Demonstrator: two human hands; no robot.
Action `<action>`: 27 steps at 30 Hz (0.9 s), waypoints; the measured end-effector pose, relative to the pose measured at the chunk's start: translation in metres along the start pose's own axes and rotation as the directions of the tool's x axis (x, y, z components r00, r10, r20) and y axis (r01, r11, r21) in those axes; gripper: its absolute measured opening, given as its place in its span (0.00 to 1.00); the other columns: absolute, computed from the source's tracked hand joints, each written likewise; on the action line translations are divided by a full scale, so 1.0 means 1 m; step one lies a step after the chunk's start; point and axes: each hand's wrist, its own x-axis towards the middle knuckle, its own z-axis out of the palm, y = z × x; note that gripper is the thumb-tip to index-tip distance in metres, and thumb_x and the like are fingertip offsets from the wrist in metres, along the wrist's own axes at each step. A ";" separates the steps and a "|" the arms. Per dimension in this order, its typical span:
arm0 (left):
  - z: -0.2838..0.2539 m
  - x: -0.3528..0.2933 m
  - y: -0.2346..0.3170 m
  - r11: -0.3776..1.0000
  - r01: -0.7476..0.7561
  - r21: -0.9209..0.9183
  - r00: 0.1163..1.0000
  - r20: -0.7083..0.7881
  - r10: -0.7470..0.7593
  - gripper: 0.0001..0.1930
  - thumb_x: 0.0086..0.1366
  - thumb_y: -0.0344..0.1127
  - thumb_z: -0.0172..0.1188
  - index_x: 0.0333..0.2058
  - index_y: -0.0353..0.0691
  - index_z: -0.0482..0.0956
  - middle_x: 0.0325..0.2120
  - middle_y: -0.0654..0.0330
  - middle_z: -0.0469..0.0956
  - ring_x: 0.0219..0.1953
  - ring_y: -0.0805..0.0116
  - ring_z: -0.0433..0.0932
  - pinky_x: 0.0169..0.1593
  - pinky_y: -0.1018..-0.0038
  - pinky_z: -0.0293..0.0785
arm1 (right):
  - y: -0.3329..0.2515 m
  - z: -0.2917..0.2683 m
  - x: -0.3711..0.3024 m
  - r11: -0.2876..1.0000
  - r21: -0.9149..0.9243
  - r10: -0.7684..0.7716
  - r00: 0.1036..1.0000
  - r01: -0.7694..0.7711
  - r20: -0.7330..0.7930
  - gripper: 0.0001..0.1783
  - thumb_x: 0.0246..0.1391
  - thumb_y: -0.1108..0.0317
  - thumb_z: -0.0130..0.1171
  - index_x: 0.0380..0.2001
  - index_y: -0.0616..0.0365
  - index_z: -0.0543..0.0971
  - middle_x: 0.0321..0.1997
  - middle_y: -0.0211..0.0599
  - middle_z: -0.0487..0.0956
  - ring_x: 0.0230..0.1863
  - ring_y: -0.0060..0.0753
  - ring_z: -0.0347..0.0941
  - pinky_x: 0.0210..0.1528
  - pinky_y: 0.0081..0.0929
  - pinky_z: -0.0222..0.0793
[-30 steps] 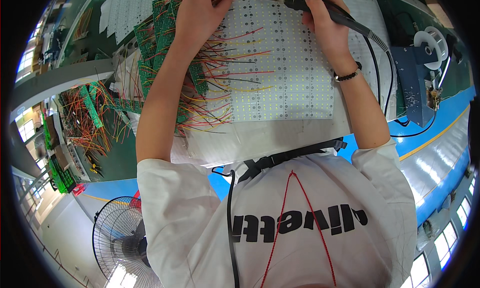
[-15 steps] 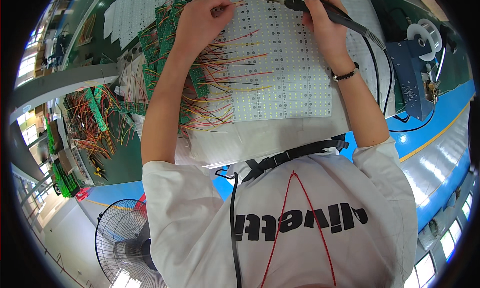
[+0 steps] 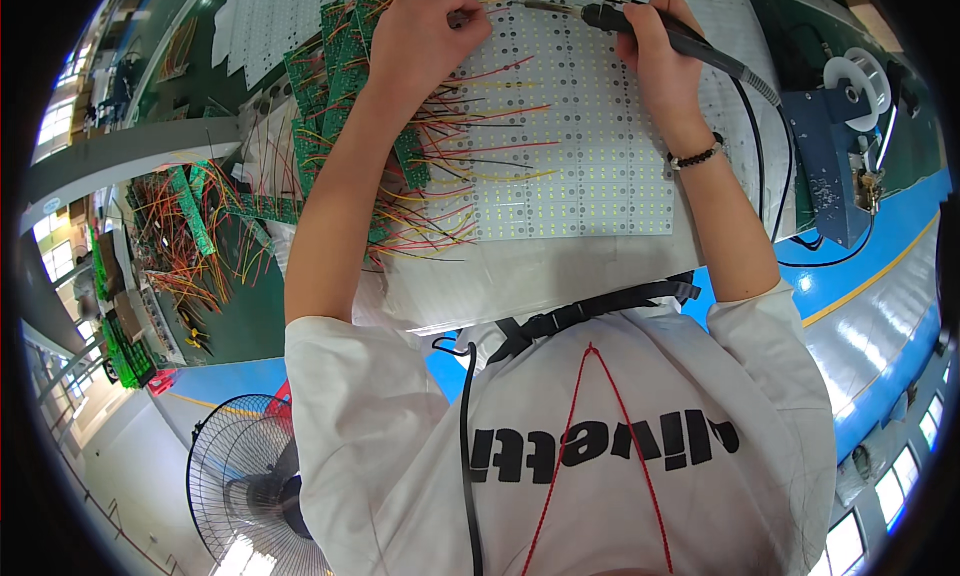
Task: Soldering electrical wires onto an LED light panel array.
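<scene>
Soldering iron [image 3: 690, 46] and thin wire [image 3: 500, 12] side by side over a dotted white panel [image 3: 600, 156]

A worker in a white T-shirt [image 3: 390, 416] leans over a green desk [image 3: 245, 321], both hands at the far end of the panel. The right hand [image 3: 665, 71] is wrapped around the dark handle of the soldering iron, its tip pointing left toward the other hand's fingertips, just beside them. The left hand [image 3: 425, 36] has thumb and forefinger pinched narrow on the thin wire; whether the iron touches it cannot be told. The panel lies flat on a pale covered surface [image 3: 450, 291], under both hands. Along its left side, partly hidden by the left forearm, green circuit boards [image 3: 412, 161] overlap, their red, yellow and black leads [image 3: 440, 226] fanning across the dots. More boards and tangled wires form a heap [image 3: 190, 216] at the far left of the desk, near a yellow-handled tool [image 3: 197, 336]. On the right stands a blue unit [image 3: 815, 156] beside a white spool [image 3: 840, 76]. A dark beaded bracelet [image 3: 697, 156] circles the right wrist. A black-caged fan [image 3: 245, 476] stands at lower left.
</scene>
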 end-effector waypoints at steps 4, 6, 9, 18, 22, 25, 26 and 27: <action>-0.006 0.001 0.008 0.994 -0.081 -0.078 0.995 -0.066 0.076 0.05 0.49 0.29 0.60 0.24 0.33 0.76 0.24 0.57 0.73 0.25 0.62 0.74 0.30 0.71 0.72 | -0.012 0.004 -0.005 0.990 0.126 0.059 0.997 -0.065 0.050 0.12 0.53 0.67 0.50 0.20 0.53 0.60 0.15 0.27 0.65 0.16 0.15 0.59 0.18 0.17 0.57; -0.005 0.000 0.007 0.995 -0.066 -0.081 0.996 -0.058 0.061 0.05 0.48 0.28 0.60 0.23 0.34 0.76 0.25 0.58 0.73 0.26 0.62 0.75 0.31 0.70 0.73 | -0.010 0.005 -0.005 0.991 0.124 0.048 0.997 -0.055 0.063 0.12 0.53 0.67 0.50 0.20 0.53 0.60 0.15 0.27 0.65 0.16 0.15 0.59 0.18 0.17 0.57; -0.006 0.000 0.007 0.996 -0.075 -0.055 0.996 -0.054 0.072 0.05 0.47 0.29 0.61 0.23 0.34 0.76 0.25 0.58 0.74 0.26 0.62 0.75 0.31 0.71 0.73 | -0.014 0.006 -0.006 0.992 0.117 0.046 0.996 -0.054 0.070 0.12 0.53 0.68 0.50 0.20 0.53 0.60 0.16 0.27 0.64 0.16 0.15 0.59 0.19 0.17 0.57; -0.007 0.000 0.007 0.998 -0.053 -0.047 0.998 -0.042 0.051 0.05 0.47 0.29 0.61 0.23 0.33 0.77 0.25 0.58 0.75 0.26 0.62 0.75 0.32 0.71 0.73 | -0.010 0.005 -0.005 0.991 0.121 0.053 0.995 -0.063 0.083 0.12 0.53 0.69 0.50 0.20 0.53 0.60 0.15 0.27 0.65 0.15 0.16 0.60 0.17 0.17 0.57; -0.006 0.001 0.007 0.998 -0.040 -0.057 0.998 -0.049 0.037 0.05 0.46 0.29 0.61 0.23 0.34 0.77 0.25 0.58 0.75 0.26 0.62 0.76 0.32 0.71 0.73 | -0.011 0.004 -0.006 0.997 0.069 0.024 0.995 -0.031 0.102 0.12 0.53 0.69 0.50 0.20 0.53 0.60 0.15 0.28 0.66 0.15 0.16 0.60 0.17 0.17 0.58; -0.005 0.001 0.006 0.998 -0.041 -0.053 0.998 -0.049 0.038 0.05 0.46 0.29 0.61 0.23 0.34 0.77 0.25 0.58 0.75 0.26 0.62 0.75 0.31 0.71 0.73 | -0.014 0.006 -0.007 0.997 0.064 0.028 0.996 -0.034 0.088 0.12 0.53 0.69 0.50 0.20 0.54 0.60 0.15 0.28 0.66 0.15 0.16 0.60 0.17 0.17 0.57; -0.005 0.001 0.006 0.998 -0.053 -0.040 0.997 -0.058 0.051 0.05 0.46 0.29 0.61 0.23 0.34 0.77 0.25 0.58 0.75 0.26 0.61 0.75 0.31 0.71 0.73 | -0.013 0.006 -0.006 0.997 0.065 0.028 0.996 -0.034 0.089 0.12 0.53 0.69 0.50 0.20 0.54 0.60 0.15 0.28 0.66 0.15 0.16 0.60 0.17 0.17 0.57; -0.005 0.000 0.007 0.998 -0.052 -0.040 0.997 -0.058 0.050 0.05 0.46 0.29 0.61 0.23 0.34 0.77 0.25 0.58 0.75 0.26 0.61 0.75 0.31 0.71 0.73 | -0.013 0.006 -0.006 0.997 0.064 0.031 0.995 -0.038 0.097 0.12 0.53 0.69 0.50 0.20 0.54 0.60 0.14 0.28 0.65 0.15 0.15 0.60 0.16 0.17 0.57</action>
